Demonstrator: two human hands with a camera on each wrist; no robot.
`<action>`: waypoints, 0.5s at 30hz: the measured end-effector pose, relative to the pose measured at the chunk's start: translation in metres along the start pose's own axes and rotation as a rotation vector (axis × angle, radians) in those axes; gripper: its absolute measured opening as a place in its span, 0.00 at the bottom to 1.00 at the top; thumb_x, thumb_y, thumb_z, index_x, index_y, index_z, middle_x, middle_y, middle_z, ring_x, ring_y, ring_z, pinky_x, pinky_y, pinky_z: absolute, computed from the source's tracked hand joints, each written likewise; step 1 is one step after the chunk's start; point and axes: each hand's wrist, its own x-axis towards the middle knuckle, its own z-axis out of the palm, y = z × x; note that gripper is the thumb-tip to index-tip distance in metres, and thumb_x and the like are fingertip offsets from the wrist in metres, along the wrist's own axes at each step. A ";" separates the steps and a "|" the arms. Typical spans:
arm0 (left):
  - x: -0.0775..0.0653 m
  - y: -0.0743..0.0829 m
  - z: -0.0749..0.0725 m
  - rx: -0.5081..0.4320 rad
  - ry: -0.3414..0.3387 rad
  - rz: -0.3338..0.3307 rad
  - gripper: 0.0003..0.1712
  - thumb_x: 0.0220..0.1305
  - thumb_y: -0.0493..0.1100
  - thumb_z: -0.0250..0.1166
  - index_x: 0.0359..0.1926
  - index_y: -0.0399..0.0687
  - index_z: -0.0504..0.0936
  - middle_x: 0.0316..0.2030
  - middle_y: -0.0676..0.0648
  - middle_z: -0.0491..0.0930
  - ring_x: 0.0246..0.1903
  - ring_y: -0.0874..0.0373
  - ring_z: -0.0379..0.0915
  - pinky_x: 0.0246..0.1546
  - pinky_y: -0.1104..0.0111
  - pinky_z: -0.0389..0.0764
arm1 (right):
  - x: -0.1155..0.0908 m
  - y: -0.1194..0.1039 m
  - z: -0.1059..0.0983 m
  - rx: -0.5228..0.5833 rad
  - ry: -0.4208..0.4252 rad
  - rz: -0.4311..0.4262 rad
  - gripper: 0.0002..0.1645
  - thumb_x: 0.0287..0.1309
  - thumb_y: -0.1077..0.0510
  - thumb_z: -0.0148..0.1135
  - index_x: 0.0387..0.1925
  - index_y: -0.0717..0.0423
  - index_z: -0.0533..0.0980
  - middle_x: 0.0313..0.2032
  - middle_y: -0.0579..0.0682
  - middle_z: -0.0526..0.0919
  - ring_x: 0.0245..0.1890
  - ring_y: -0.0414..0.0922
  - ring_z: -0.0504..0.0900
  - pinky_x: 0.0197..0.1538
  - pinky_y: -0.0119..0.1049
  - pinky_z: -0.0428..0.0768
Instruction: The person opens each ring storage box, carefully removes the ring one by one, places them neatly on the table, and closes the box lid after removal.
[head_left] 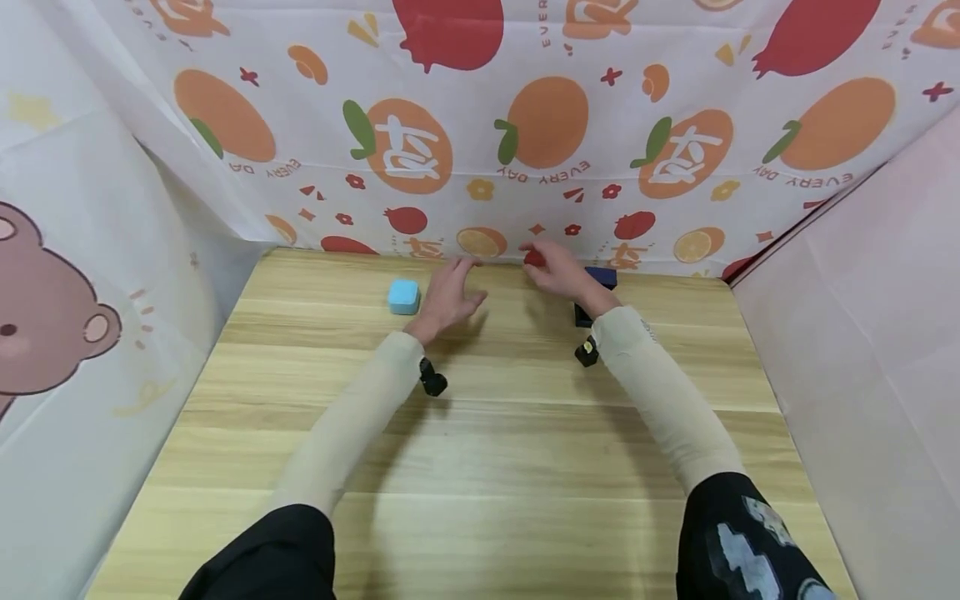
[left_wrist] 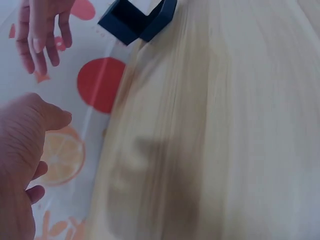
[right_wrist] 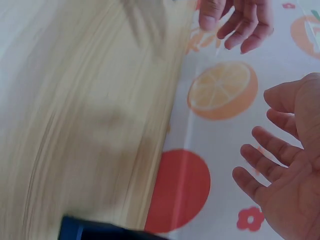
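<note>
Over the far part of the table, my left hand [head_left: 447, 296] hovers with its fingers loosely bent and nothing in its grasp. Just to its left lies a small light-blue block [head_left: 403, 297] with rounded corners. My right hand [head_left: 557, 271] is held opposite it, its fingers spread and relaxed around bare air, as the right wrist view also shows. A dark navy open box [head_left: 602, 277] stands by the right wrist, partly covered by the forearm in the head view. In the left wrist view, the box [left_wrist: 161, 22] shows its hollow inside.
The wooden table [head_left: 480, 467] ends at a hanging fruit-print cloth [head_left: 547, 125] behind the hands. A white cloth with a bear print [head_left: 45, 308] hangs on the left, and a pale panel [head_left: 862, 317] bounds the right. Each wrist wears a small black camera.
</note>
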 end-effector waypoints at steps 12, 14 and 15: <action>-0.022 -0.045 -0.043 0.041 0.046 -0.027 0.41 0.56 0.45 0.77 0.68 0.42 0.70 0.64 0.35 0.75 0.65 0.38 0.69 0.70 0.42 0.62 | 0.021 -0.029 0.034 0.010 -0.070 0.010 0.28 0.70 0.58 0.56 0.69 0.61 0.68 0.68 0.58 0.74 0.71 0.55 0.70 0.74 0.49 0.67; -0.026 -0.051 -0.047 0.045 0.040 -0.041 0.42 0.56 0.46 0.76 0.69 0.43 0.69 0.65 0.35 0.74 0.66 0.38 0.67 0.71 0.41 0.60 | 0.023 -0.034 0.040 0.007 -0.079 0.005 0.29 0.70 0.58 0.57 0.70 0.61 0.67 0.69 0.58 0.73 0.72 0.54 0.70 0.75 0.49 0.67; -0.027 -0.054 -0.049 0.048 0.036 -0.049 0.43 0.56 0.46 0.76 0.69 0.43 0.68 0.65 0.35 0.73 0.67 0.37 0.66 0.71 0.41 0.60 | 0.024 -0.036 0.043 0.005 -0.082 -0.002 0.30 0.70 0.58 0.57 0.70 0.61 0.67 0.69 0.58 0.72 0.72 0.54 0.69 0.75 0.49 0.66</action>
